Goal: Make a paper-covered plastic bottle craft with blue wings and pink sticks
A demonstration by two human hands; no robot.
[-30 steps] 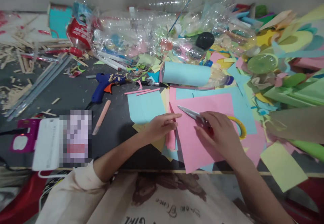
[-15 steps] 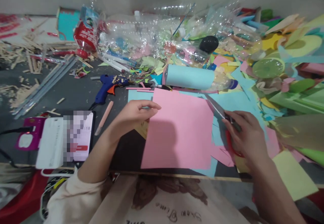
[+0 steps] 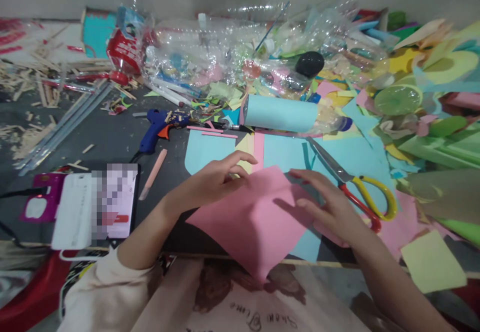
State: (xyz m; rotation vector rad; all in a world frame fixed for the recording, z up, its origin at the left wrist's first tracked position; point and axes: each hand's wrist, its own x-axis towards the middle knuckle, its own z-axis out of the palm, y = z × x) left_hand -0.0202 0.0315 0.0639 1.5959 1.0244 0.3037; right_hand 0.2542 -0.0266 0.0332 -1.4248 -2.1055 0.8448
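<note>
A square sheet of pink paper lies turned like a diamond in front of me, its near corner reaching over the table edge. My left hand is closed at the paper's upper left edge, with curved fingers; part of its grip is hidden. Over the right side of the paper hovers my right hand, open and holding nothing, thumb and fingers apart. Scissors with one red and one yellow handle loop lie just beyond it, on light blue paper.
Beyond the paper lies a bottle wrapped in light blue paper. A blue glue gun and a peach-coloured utility knife are to the left, near a phone. Plastic bottles and paper scraps crowd the back and right.
My right hand has let go of the scissors, which now lie on the right, and moved left over the pink paper. The paper has turned from square-on to a diamond and shifted towards me.
</note>
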